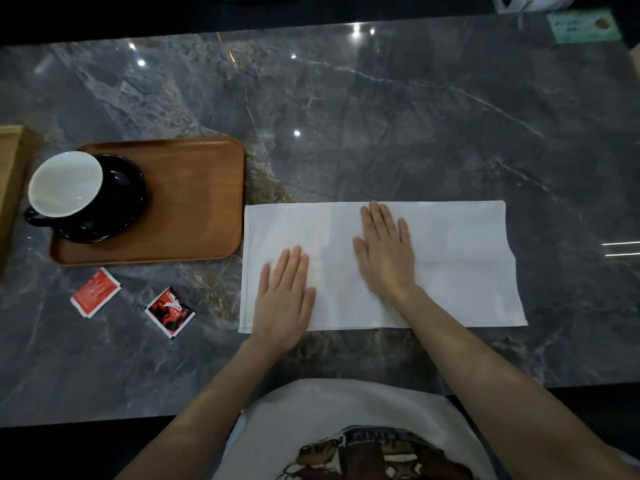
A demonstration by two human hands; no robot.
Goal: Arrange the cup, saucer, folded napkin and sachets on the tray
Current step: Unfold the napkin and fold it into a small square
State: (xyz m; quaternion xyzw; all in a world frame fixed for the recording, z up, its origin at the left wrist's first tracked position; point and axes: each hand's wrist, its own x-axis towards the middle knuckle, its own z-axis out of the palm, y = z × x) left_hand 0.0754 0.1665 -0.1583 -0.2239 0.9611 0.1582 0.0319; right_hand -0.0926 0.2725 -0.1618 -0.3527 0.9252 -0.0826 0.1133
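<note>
The step in hand looks to be the folding of the napkin, which lies as a long white rectangle across the middle and right of the frame on the grey marble table; it seems already doubled along its length, with layered edges showing at its left end and a faint crease running across its right half. The left hand lies flat on the napkin's lower left part, fingers straight and close together, thumb out to the side; the right hand lies flat near the middle, fingers straight and slightly spread; neither pinches anything.

The next move probably calls for lifting one end and bringing it over the other, edges matched, then pressing the new crease; the thin paper would likely wrinkle or skew if dragged.

At centre left the wooden tray holds the black saucer at its left end, the black cup with white inside standing on it; two red sachets lie off the tray on the table just below it, well apart from the napkin.
</note>
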